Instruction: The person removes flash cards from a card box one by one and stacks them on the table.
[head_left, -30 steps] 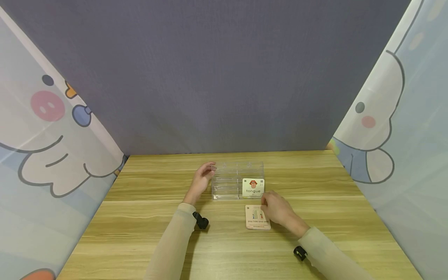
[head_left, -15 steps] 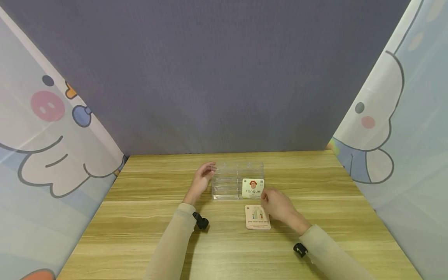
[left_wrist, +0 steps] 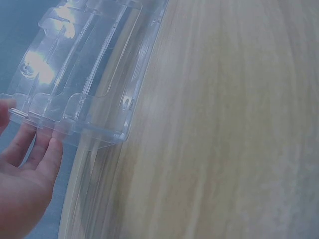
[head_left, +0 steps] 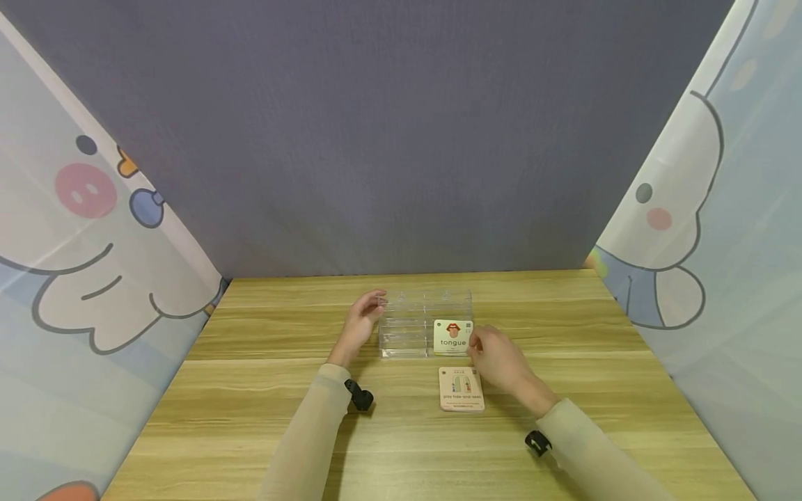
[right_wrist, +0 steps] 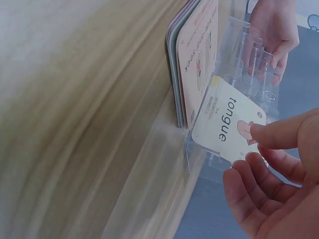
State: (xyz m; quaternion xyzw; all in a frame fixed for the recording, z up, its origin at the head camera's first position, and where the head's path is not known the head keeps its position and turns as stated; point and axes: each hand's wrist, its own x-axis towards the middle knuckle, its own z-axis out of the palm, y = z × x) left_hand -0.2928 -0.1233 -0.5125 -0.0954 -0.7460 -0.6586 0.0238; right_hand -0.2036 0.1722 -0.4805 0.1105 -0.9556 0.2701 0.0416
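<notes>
While hands (head_left: 501,365) flank stand (head_left: 407,327), card (head_left: 453,336) slotted

I see my right hand (right_wrist: 271,194) touching the pale square "tongue" card (right_wrist: 227,124) with thumb and fingertips; the card stands in the clear plastic tiered holder (right_wrist: 239,64). A stack of pinkish cards (right_wrist: 192,55) lies on the wooden desk (right_wrist: 75,114) beside it. My left hand (right_wrist: 274,27) touches the holder's far end.

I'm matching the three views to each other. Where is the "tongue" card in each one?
Head: tongue card stands at centre, in the clear rack's front right slot.
Left wrist: not in view; only the rack.
Right wrist: centre right, right hand's fingers on it.
Shared landmark: the rack.
</notes>
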